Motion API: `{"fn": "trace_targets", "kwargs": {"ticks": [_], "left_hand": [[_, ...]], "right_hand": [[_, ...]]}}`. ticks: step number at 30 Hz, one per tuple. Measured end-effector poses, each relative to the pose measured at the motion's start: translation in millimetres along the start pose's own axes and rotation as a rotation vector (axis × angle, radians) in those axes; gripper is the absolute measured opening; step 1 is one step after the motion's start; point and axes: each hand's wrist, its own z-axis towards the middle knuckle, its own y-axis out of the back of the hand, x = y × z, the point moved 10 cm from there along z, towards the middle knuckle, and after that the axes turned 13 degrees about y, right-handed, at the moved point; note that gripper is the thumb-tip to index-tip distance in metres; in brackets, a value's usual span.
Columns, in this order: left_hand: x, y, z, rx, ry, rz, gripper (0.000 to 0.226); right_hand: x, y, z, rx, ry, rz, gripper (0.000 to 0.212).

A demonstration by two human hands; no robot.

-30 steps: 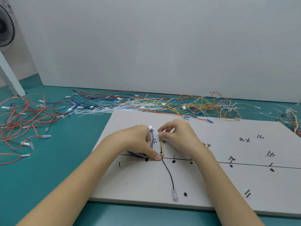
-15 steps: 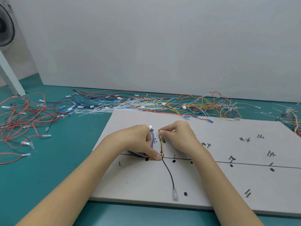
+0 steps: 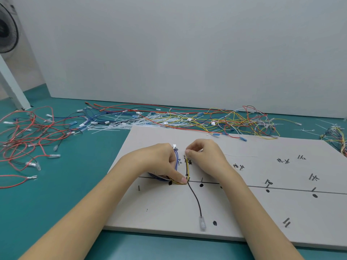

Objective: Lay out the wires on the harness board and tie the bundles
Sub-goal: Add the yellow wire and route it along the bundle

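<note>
A white harness board [image 3: 244,212] with black marks and pins lies on the teal table. My left hand [image 3: 159,162] holds a small bundle of blue and white wires [image 3: 176,160] and presses it with the thumb onto the board's black line. My right hand [image 3: 204,156] pinches the top end of a yellow wire [image 3: 187,166] that runs down to the same spot. A black wire [image 3: 195,199] leaves that junction toward me and ends in a clear terminal [image 3: 202,223].
Loose red wires [image 3: 24,139] are spread at the left of the table. Mixed yellow, red and blue wires [image 3: 234,122] and white cable ties [image 3: 116,124] lie behind the board. Another wire bundle [image 3: 336,136] sits at the far right. A fan [image 3: 7,32] stands at the left.
Both hands stay at the junction. My right hand's fingers have shifted slightly at the top of the yellow wire.
</note>
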Motion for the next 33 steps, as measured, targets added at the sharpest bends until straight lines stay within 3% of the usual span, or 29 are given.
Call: {"fn": "trace_targets", "kwargs": {"ticks": [17,33], "left_hand": [[1,4,-11,0.151,-0.047,-0.209,0.040],[28,47,5,-0.187,-0.014,-0.168,0.007]], "right_hand": [[11,6,-1,-0.016,0.067,-0.089,0.014],[17,18,-5,-0.062,0.108,-0.072,0.016]]}}
